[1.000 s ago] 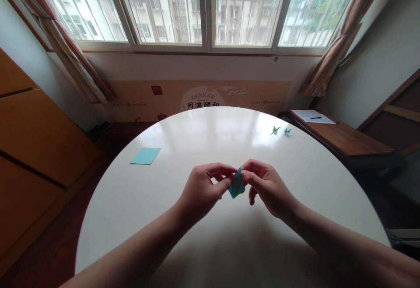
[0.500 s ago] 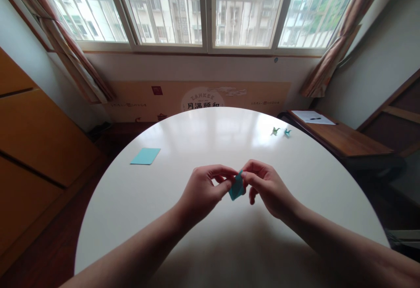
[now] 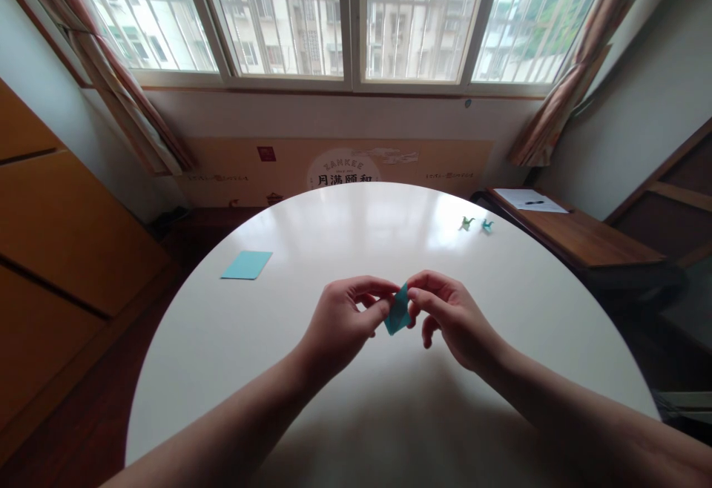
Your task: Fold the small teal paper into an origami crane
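Observation:
A small piece of folded teal origami paper [image 3: 398, 315] is held up over the table, tapering to a point at its top and bottom. My left hand [image 3: 350, 314] pinches its left side between thumb and fingers. From the other side, my right hand [image 3: 445, 306] grips the upper right edge with thumb and index finger, its lower fingers curled loosely. The fingertips cover part of the folds. To the left, a flat light-blue square of paper [image 3: 247, 265] lies on the white table.
The round white table [image 3: 189, 369] fills the middle. Near its far right edge stand a green paper crane [image 3: 466, 223] and a blue paper crane [image 3: 487, 225]. Beyond, a brown wooden side table [image 3: 606, 239] carries a white sheet [image 3: 517, 199] with a pen.
The folded paper has shifted slightly left and up, tilting a little, together with my left hand. My right hand has barely moved and keeps its pinch at the edge.

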`<action>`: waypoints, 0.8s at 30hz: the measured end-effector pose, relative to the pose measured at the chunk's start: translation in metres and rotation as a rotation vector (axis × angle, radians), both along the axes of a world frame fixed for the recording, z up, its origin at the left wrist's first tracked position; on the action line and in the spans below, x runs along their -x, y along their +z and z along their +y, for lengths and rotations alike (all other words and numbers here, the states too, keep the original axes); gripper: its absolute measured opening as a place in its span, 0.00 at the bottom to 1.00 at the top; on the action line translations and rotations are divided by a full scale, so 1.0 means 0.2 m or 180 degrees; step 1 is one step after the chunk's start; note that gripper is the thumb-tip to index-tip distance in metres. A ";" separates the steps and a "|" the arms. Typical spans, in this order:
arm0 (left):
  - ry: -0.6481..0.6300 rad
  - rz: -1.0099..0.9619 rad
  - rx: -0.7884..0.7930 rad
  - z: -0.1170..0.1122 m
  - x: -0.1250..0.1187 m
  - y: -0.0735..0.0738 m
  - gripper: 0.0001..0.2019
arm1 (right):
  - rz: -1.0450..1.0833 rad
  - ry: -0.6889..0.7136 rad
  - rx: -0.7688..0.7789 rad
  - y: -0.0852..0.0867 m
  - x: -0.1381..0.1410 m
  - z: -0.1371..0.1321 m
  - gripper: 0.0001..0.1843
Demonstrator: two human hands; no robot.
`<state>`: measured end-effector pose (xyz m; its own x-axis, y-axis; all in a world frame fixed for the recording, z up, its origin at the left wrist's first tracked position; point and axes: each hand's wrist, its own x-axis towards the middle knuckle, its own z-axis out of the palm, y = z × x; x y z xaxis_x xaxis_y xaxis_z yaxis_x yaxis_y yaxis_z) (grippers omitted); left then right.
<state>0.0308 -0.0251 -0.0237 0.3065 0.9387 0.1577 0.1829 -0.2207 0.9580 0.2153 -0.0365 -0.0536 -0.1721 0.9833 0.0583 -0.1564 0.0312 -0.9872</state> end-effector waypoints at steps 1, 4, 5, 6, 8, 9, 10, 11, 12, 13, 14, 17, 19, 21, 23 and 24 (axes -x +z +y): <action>0.0063 -0.0073 0.0063 0.00 0.00 0.00 0.10 | -0.0041 0.0034 -0.0003 0.00 0.00 0.00 0.14; 0.0280 -0.0271 0.0192 0.01 0.00 0.00 0.14 | -0.0131 0.0137 -0.0035 0.01 0.01 -0.01 0.18; 0.0319 -0.0320 0.0213 0.01 0.00 0.00 0.14 | -0.0138 0.0156 -0.0042 0.01 0.01 -0.01 0.19; 0.0338 -0.0351 0.0228 0.01 0.00 0.00 0.13 | -0.0137 0.0170 -0.0045 0.01 0.02 -0.01 0.19; 0.0327 -0.0368 0.0258 0.01 0.00 0.00 0.13 | -0.0120 0.0166 -0.0049 0.00 0.03 -0.01 0.20; 0.0301 -0.0356 0.0280 0.01 0.00 0.00 0.13 | -0.0106 0.0153 -0.0061 0.00 0.03 -0.01 0.20; 0.0266 -0.0334 0.0305 0.01 0.00 0.00 0.14 | -0.0087 0.0126 -0.0083 0.00 0.03 -0.01 0.20; 0.0220 -0.0306 0.0329 0.01 0.00 0.00 0.14 | -0.0065 0.0077 -0.0108 0.00 0.03 -0.01 0.19; 0.0176 -0.0279 0.0350 0.01 0.00 0.00 0.14 | -0.0043 0.0024 -0.0130 0.00 0.02 -0.01 0.19; 0.0134 -0.0252 0.0364 0.01 0.00 0.00 0.14 | -0.0029 -0.0021 -0.0142 0.00 0.02 -0.01 0.18; 0.0094 -0.0229 0.0376 0.01 0.01 0.00 0.14 | -0.0020 -0.0051 -0.0146 0.00 0.02 -0.01 0.18; -0.0037 -0.0211 0.0415 0.02 0.02 -0.01 0.13 | -0.0026 -0.0039 -0.0159 0.00 0.02 -0.01 0.16; -0.0145 -0.0224 0.0436 0.03 0.02 0.00 0.12 | -0.0046 -0.0017 -0.0191 0.01 0.02 -0.01 0.14; -0.0228 -0.0217 0.0464 0.03 0.03 0.00 0.11 | -0.0083 -0.0015 -0.0226 0.00 0.02 -0.01 0.12; -0.0296 -0.0197 0.0525 0.03 0.03 0.00 0.11 | -0.0117 -0.0034 -0.0255 0.00 0.02 -0.01 0.11; -0.0317 -0.0193 0.0565 0.03 0.02 0.00 0.10 | -0.0118 -0.0046 -0.0270 0.00 0.02 -0.01 0.10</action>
